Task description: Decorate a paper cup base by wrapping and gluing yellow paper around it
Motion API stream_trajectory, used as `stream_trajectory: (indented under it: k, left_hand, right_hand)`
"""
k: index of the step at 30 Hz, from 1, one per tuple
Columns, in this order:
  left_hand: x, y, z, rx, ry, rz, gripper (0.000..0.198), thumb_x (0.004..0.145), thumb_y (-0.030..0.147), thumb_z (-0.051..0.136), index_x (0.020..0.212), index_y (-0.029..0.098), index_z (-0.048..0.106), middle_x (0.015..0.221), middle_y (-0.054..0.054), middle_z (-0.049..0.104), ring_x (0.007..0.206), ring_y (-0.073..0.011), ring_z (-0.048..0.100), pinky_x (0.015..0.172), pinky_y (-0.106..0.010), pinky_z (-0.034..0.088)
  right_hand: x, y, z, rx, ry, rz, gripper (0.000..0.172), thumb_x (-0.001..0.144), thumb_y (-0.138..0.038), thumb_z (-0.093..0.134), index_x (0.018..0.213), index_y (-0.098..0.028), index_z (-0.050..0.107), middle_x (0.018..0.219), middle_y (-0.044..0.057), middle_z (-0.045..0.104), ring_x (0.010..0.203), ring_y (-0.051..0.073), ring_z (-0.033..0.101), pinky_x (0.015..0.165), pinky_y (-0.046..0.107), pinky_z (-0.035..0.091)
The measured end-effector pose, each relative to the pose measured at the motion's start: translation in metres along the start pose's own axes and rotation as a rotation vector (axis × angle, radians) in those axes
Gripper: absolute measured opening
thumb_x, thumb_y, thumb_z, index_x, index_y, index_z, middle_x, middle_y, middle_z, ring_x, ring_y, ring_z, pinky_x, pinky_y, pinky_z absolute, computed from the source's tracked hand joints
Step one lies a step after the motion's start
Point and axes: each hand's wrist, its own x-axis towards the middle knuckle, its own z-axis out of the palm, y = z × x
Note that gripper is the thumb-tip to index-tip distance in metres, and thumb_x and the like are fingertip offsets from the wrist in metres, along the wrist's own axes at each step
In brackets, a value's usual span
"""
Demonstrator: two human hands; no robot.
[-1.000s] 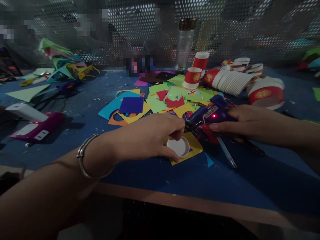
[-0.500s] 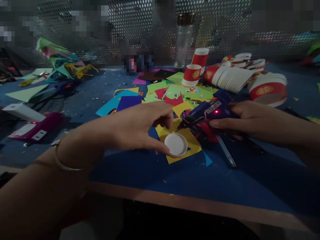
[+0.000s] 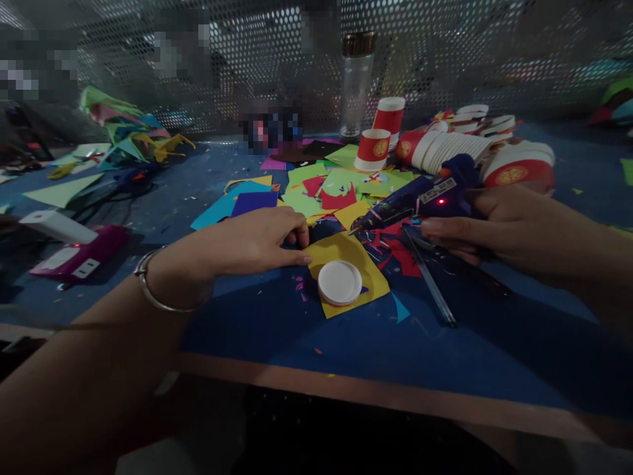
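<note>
A blue hot glue gun (image 3: 420, 198) with a glowing red light is gripped in my right hand (image 3: 499, 221). Its nozzle points left, over the top edge of a square of yellow paper (image 3: 373, 284). On that paper sits a shallow white round cup bottom (image 3: 340, 282), its hollow side facing up. My left hand (image 3: 262, 241) is at the paper's left corner, the thumb stretched out against the edge and the other fingers curled above with a gap between. It is apart from the white piece.
Paper scraps (image 3: 311, 188) lie behind the yellow square. A clear stick (image 3: 435, 290) lies to the right. Red-and-white paper cups (image 3: 372, 152) and a clear bottle (image 3: 355, 92) stand at the back. A magenta power socket block (image 3: 106, 244) with a white plug is at left.
My left hand has let go of the white cup bottom and moved left to the paper's corner. The glue gun has shifted slightly up and right relative to the paper.
</note>
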Motion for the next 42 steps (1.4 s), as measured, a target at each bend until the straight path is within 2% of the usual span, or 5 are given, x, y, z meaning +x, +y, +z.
stream_trajectory:
  k: [9,18,28,37,42]
  left_hand:
    - [0.006,0.008,-0.001,-0.217,0.034,-0.012,0.019,0.085,0.038,0.064,0.090,0.020,0.062,0.080,0.000,0.066,0.069,-0.0151,0.059,0.061,-0.027,0.044]
    - [0.026,0.010,0.021,-0.627,0.383,-0.068,0.016,0.084,0.025,0.061,0.099,0.019,0.061,0.101,-0.004,0.068,0.090,-0.0158,0.063,0.077,-0.028,0.050]
    - [0.027,0.002,0.012,-0.652,-0.078,0.061,0.031,0.088,0.029,0.063,0.118,0.022,0.064,0.116,-0.005,0.072,0.106,-0.0183,0.069,0.083,-0.027,0.054]
    - [0.017,-0.001,-0.002,-0.451,0.185,0.134,0.039,0.091,0.038,0.065,0.124,0.019,0.064,0.115,-0.008,0.076,0.109,-0.0220,0.071,0.090,-0.032,0.055]
    - [0.000,-0.007,-0.015,-0.215,-0.019,0.102,0.041,0.086,0.053,0.071,0.113,0.022,0.069,0.111,-0.004,0.075,0.099,-0.0226,0.070,0.084,-0.031,0.053]
  right_hand:
    - [0.000,0.008,0.002,0.113,0.045,-0.079,0.074,0.067,-0.092,0.065,0.042,-0.025,0.049,0.036,-0.003,0.041,0.035,0.008,0.032,0.041,0.031,0.030]
    - [-0.004,0.010,-0.001,0.198,0.072,-0.126,0.067,0.075,-0.079,0.073,0.044,-0.024,0.051,0.039,-0.005,0.043,0.036,0.006,0.031,0.044,0.030,0.035]
    - [-0.004,0.010,-0.003,0.091,0.049,-0.143,0.070,0.081,-0.083,0.063,0.047,-0.023,0.051,0.045,-0.001,0.053,0.042,0.009,0.044,0.046,0.031,0.035]
    - [-0.007,0.011,-0.003,0.063,0.034,-0.145,0.070,0.079,-0.083,0.065,0.045,-0.023,0.052,0.043,0.000,0.051,0.040,0.009,0.044,0.043,0.030,0.034]
    - [-0.007,0.012,-0.001,-0.024,-0.029,-0.082,0.076,0.067,-0.097,0.058,0.045,-0.025,0.050,0.043,0.001,0.050,0.037,0.011,0.045,0.038,0.030,0.030]
